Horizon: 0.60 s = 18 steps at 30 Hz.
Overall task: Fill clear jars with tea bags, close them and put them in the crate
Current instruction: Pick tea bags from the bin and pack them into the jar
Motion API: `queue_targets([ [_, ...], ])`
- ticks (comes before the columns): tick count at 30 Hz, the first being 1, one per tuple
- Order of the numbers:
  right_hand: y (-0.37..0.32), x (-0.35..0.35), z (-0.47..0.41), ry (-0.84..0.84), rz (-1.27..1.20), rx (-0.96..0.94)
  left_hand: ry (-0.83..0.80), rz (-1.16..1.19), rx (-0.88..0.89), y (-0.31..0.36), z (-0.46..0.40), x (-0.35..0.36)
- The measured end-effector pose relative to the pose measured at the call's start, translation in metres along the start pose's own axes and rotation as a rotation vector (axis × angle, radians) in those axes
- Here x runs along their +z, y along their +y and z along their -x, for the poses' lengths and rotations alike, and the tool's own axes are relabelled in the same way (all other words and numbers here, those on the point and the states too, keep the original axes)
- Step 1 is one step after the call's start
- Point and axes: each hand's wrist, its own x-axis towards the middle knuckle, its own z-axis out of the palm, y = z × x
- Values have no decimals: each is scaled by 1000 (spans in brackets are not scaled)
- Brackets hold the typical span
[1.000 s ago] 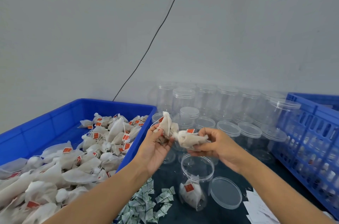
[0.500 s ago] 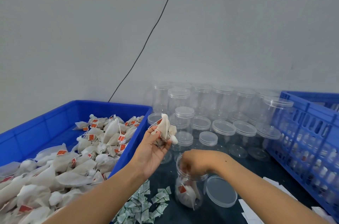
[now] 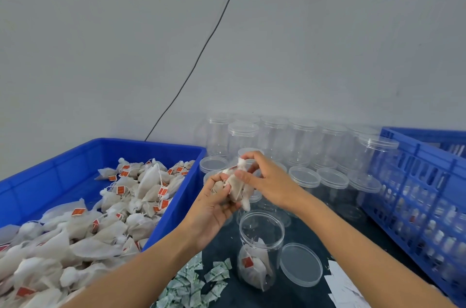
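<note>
A small bunch of white, cloth-like tea bags (image 3: 235, 188) is gripped in the curled fingers of the left hand (image 3: 214, 203), raised above the dark tabletop (image 3: 297, 292). The topmost bag of the bunch is pinched by the thumb and fingers of the right hand (image 3: 267, 179), which meets the left hand directly over an open clear plastic jar (image 3: 259, 248). A few tea bags with red tags are seen lying in the bottom of that jar, which stands upright on the tabletop. Its clear round lid (image 3: 301, 264) is laid flat just to the right of it. A shallow blue plastic tray (image 3: 161, 151) heaped with loose tea bags is set to the left. Rows of empty clear jars with lids on (image 3: 302, 146) are stood behind the hands, against the grey wall (image 3: 302, 43). A blue slotted plastic crate (image 3: 416, 196) is placed at the right edge, and filled jars are visible through its slots. Small green-and-white sachets (image 3: 191, 285) are scattered on the tabletop near the left forearm, and white paper slips (image 3: 340, 285) lie at the lower right.
</note>
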Motion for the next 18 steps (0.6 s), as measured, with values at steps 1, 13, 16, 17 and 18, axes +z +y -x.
queue_targets([
  [1,0,3,0,35,-62,17,-17,-34,10,0,1,1],
  [13,-5,-16,2,467,-597,42,10,-41,71,0,2,0],
  [16,5,-34,8,382,-355,41,82,-24,112,1,-1,-4],
  [17,9,-37,10,292,-319,68,105,-8,119,2,-3,-5],
  [18,13,-39,13,185,-276,96,127,9,122,2,-4,-7],
])
